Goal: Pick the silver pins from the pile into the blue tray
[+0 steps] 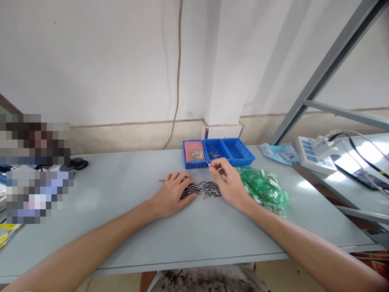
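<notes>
While left hand (pixel 173 191), palm-down, covers pins (pixel 208 189) | right hand (pixel 230 183) (lifted) pinches pin (pixel 208 164)

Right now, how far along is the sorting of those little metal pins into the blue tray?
Early, it seems. Done: a few pins lie in the middle compartment of the blue tray. In hand: the right hand pinches one pin near the tray; the left hand rests on the pile. Left: most of that pile, on the table.

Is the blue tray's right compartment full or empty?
Empty: the right compartment shows bare blue floor; the middle holds a few metal pins.
</notes>
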The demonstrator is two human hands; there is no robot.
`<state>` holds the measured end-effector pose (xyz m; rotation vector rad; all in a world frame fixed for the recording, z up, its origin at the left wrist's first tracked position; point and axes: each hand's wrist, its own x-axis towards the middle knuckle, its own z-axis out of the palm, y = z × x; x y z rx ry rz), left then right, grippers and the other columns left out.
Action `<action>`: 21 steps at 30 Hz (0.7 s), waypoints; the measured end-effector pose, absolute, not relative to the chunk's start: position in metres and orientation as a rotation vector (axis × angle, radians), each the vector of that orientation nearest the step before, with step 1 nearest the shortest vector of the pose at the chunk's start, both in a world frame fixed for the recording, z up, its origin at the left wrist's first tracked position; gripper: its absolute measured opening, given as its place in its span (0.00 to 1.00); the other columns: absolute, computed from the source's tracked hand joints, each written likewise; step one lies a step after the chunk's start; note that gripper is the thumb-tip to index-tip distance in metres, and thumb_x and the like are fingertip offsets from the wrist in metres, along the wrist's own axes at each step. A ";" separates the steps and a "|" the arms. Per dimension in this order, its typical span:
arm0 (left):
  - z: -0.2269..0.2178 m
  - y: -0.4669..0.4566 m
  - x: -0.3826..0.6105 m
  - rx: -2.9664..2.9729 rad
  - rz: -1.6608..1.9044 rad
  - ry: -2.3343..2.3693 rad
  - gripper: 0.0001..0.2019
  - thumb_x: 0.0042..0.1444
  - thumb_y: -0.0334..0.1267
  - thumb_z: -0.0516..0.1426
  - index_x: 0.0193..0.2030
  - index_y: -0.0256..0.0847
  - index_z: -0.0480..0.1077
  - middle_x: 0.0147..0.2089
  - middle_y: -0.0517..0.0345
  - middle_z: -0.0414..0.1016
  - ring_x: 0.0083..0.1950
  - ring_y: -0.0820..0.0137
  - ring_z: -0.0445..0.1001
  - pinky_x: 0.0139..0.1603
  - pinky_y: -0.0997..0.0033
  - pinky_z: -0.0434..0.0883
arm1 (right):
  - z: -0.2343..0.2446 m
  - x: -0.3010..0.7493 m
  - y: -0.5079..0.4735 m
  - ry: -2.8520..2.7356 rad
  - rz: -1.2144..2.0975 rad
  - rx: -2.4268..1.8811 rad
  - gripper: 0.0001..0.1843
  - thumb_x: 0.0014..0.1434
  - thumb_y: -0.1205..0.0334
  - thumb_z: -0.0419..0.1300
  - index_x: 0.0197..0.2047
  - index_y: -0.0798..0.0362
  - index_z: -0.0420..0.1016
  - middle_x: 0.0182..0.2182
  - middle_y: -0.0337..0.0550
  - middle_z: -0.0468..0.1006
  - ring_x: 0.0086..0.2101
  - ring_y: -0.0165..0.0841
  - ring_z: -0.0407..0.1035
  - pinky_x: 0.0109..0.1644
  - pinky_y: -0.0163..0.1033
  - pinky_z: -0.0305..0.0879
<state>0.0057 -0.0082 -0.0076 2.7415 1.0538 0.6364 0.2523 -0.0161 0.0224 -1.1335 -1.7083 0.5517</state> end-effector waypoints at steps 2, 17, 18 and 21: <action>-0.007 -0.009 0.006 2.740 0.628 1.055 0.13 0.73 0.47 0.56 0.60 0.47 0.69 0.59 0.51 0.72 0.56 0.57 0.68 0.56 0.53 0.65 | 0.022 0.252 -0.016 -1.719 0.547 -1.128 0.09 0.74 0.52 0.55 0.45 0.46 0.72 0.42 0.44 0.77 0.40 0.39 0.71 0.43 0.44 0.66; -0.006 -0.009 0.006 2.735 0.639 1.054 0.13 0.73 0.47 0.56 0.59 0.46 0.70 0.59 0.52 0.72 0.56 0.57 0.68 0.56 0.53 0.65 | 0.024 0.256 -0.010 -1.587 0.463 -1.089 0.08 0.74 0.52 0.56 0.46 0.45 0.72 0.43 0.45 0.75 0.44 0.41 0.70 0.50 0.47 0.68; -0.006 -0.009 0.006 2.733 0.637 1.055 0.13 0.73 0.47 0.56 0.59 0.46 0.70 0.59 0.52 0.72 0.56 0.57 0.68 0.56 0.53 0.65 | 0.024 0.256 -0.010 -1.592 0.458 -1.091 0.08 0.74 0.52 0.56 0.46 0.45 0.72 0.43 0.45 0.75 0.44 0.42 0.70 0.50 0.47 0.68; -0.006 -0.009 0.005 2.734 0.645 1.056 0.14 0.74 0.47 0.55 0.60 0.46 0.70 0.59 0.51 0.72 0.56 0.56 0.68 0.57 0.52 0.66 | 0.026 0.256 -0.009 -1.627 0.414 -1.094 0.09 0.74 0.52 0.57 0.45 0.45 0.74 0.42 0.45 0.76 0.44 0.42 0.71 0.48 0.48 0.69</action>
